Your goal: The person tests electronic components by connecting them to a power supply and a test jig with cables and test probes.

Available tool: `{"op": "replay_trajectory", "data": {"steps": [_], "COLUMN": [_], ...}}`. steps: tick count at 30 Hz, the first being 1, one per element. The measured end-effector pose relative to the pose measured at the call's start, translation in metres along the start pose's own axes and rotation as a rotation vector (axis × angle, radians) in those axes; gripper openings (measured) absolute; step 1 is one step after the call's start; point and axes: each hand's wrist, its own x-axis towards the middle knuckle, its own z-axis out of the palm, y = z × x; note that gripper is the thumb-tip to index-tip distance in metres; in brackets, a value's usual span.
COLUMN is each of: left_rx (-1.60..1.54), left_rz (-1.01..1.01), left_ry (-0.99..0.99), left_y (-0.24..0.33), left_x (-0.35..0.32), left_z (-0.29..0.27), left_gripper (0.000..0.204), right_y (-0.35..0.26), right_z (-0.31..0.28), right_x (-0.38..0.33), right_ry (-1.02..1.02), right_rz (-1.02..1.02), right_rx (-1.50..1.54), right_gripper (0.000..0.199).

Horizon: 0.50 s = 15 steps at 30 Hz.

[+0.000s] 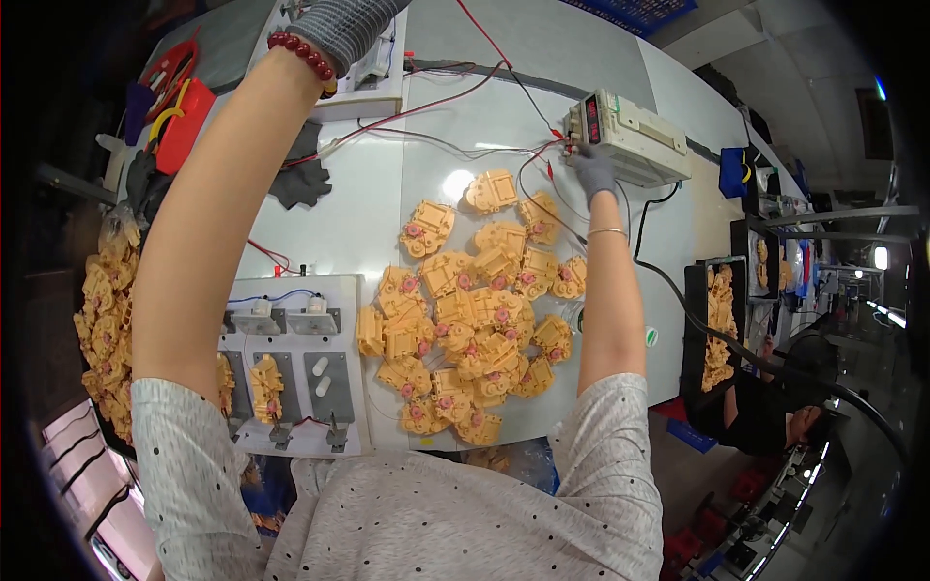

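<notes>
Roughly two dozen orange plastic housings (470, 320) piled mid-table (542, 87), one grey power supply box (635, 136) at the far edge. Gloved right hand (593, 172) stretched out, fingers touching its front panel. Left hand (344, 29) reaches far; can't tell its fingers' state.

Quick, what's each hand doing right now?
Left hand: gloved, reaching to the far white fixture; grip cannot be told.
Right hand: gloved, touching the power supply front; holds nothing.
</notes>
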Motion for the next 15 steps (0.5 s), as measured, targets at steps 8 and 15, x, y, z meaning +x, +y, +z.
{"op": "replay_trajectory", "data": {"steps": [8, 15], "left_rx": [0.059, 0.079], "left_rz": [-0.041, -0.072], "left_ry": [-0.041, -0.030], "left_y": [0.000, 0.016], "left_x": [0.025, 0.013], "left_z": [0.010, 0.022], "left_gripper": [0.021, 0.020], "right_y": [-0.043, -0.063], "right_z": [0.068, -0.043], "right_x": [-0.064, -0.050], "right_ry": [0.009, 0.278], "right_rz": [0.236, -0.048], "right_rx": [-0.404, 0.077], "right_gripper": [0.039, 0.031]}}
